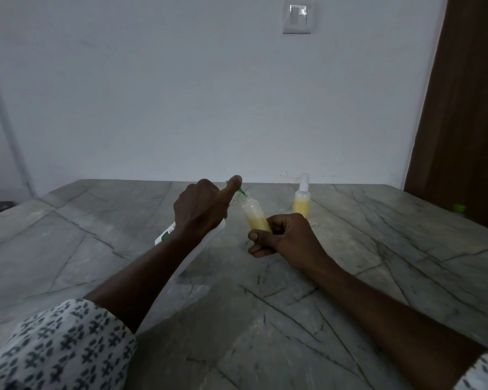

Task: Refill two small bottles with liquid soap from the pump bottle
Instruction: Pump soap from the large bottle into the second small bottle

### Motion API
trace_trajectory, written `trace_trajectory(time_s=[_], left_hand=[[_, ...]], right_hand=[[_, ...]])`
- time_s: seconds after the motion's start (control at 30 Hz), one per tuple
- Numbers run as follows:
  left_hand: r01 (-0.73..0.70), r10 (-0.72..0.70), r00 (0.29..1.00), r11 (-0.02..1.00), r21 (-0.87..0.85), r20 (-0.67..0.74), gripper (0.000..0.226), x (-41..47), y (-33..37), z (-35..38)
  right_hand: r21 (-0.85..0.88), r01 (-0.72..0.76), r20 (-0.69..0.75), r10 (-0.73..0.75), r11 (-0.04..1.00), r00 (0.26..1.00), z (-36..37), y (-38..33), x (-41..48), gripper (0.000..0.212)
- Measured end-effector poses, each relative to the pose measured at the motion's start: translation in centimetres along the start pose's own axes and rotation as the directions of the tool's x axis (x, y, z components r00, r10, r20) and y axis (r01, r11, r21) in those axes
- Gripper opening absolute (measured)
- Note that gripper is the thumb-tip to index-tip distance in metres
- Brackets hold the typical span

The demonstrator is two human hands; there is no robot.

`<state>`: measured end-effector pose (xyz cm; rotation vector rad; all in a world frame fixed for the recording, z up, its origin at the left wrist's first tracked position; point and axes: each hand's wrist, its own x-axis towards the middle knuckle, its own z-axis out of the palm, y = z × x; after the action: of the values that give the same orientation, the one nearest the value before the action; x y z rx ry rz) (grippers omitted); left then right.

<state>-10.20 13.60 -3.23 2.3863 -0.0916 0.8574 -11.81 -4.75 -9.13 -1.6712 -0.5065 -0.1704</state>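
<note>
only green marks show on the pump bottle (206,249) label (166,235), writing unreadable.

Pump bottle and two small bottles with yellow soap
White pump bottle (206,243) tilted, its green spout (242,192) at the mouth of the part-filled open small bottle (254,215); capped small bottle (302,202) upright on the worktop (378,249) behind.

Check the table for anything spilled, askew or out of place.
No spill shows. One oddity: a small green thing, perhaps a cap, lies alone near the right edge of the table, away from the work. The pump bottle is tilted only because the left hand aims it at the small bottle in the right hand.
</note>
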Motion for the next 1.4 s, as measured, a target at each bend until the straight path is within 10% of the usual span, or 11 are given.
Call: trace_trajectory(time_s=[1.13, 1.4], left_hand=[[-0.037, 0.038, 0.999, 0.999, 0.034, -0.022, 0.052, -0.03, -0.45, -0.06], [0.017, -0.017, 1.0, 0.999, 0.035, 0.007, 0.086, 0.16, -0.36, 0.34]], right_hand=[[-0.059, 0.009, 0.002, -0.009, 0.998, 1.0, 0.11, -0.06, -0.18, 0.027], [-0.042, 0.001, -0.004, -0.001, 0.999, 1.0, 0.0, -0.17, -0.12, 0.025]])
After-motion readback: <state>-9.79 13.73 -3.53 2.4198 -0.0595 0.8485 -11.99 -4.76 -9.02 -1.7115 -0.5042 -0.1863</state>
